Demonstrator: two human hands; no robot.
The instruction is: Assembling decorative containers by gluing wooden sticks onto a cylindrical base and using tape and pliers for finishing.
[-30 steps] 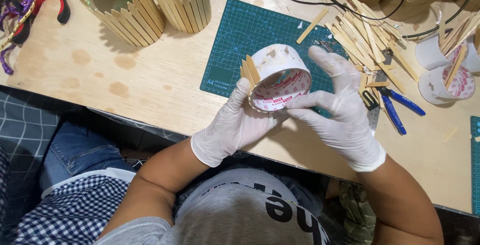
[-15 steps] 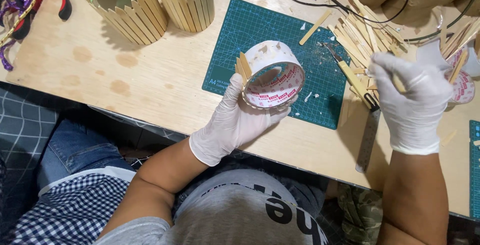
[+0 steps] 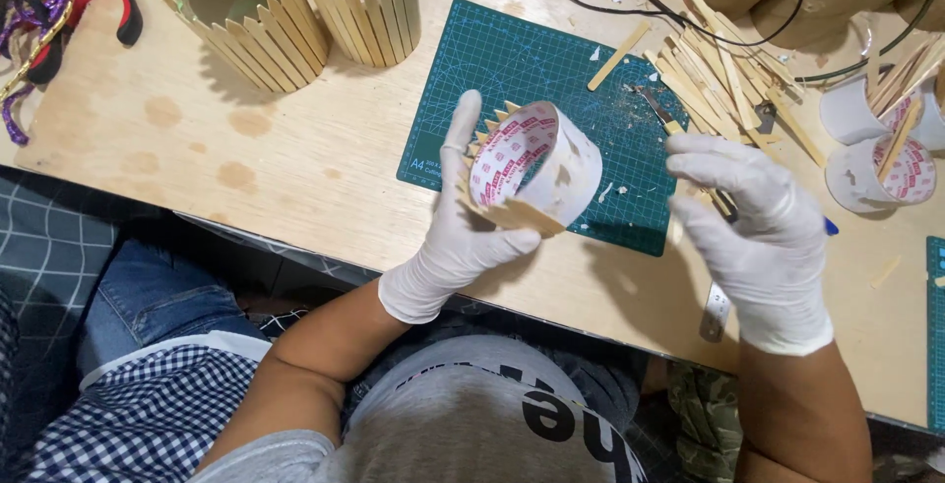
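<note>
The left hand [image 3: 463, 237] grasps a tape roll [image 3: 536, 163] above the near edge of the green cutting mat [image 3: 492, 69], fingers curled around its outer wall. Flat wooden sticks [image 3: 512, 215] are stuck along that wall. The roll is probably light and stiff; the sticks may shift, so grip is best taken on the bare wall. The right hand [image 3: 758, 237] hovers right of the roll, fingers loosely spread, apparently empty; a thin tool [image 3: 719, 197] beneath is partly hidden.
</note>
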